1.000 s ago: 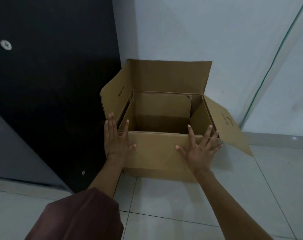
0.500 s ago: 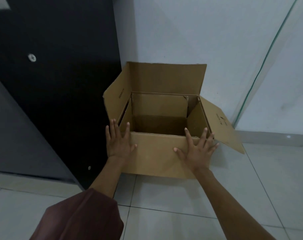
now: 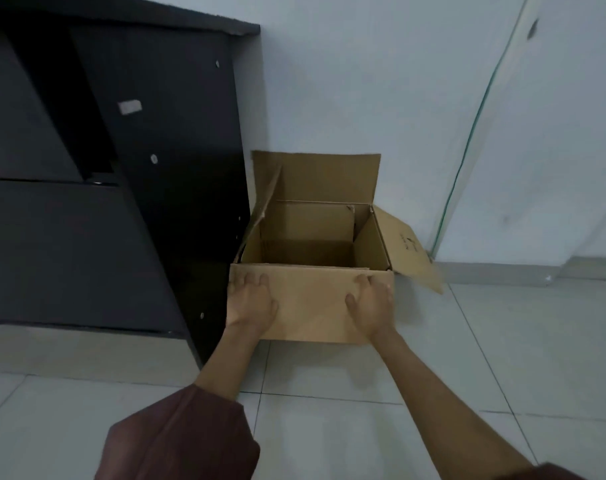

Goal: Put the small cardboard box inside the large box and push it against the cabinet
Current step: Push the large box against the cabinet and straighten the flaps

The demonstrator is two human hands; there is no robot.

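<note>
Large box (image 3: 312,306) now touching cabinet (image 3: 177,168)

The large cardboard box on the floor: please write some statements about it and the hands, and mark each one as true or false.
1. Both hands, the left hand and the right hand, lie flat on the near wall of the large cardboard box. True.
2. The top flaps of the box are folded shut. False: they stand open and the inside is visible.
3. The box sits right beside the dark cabinet, at its side panel. True.
4. The box stands on a wooden table. False: it stands on the tiled floor.
5. The right-side flap stands upright. False: it hangs outward and downward.
</note>
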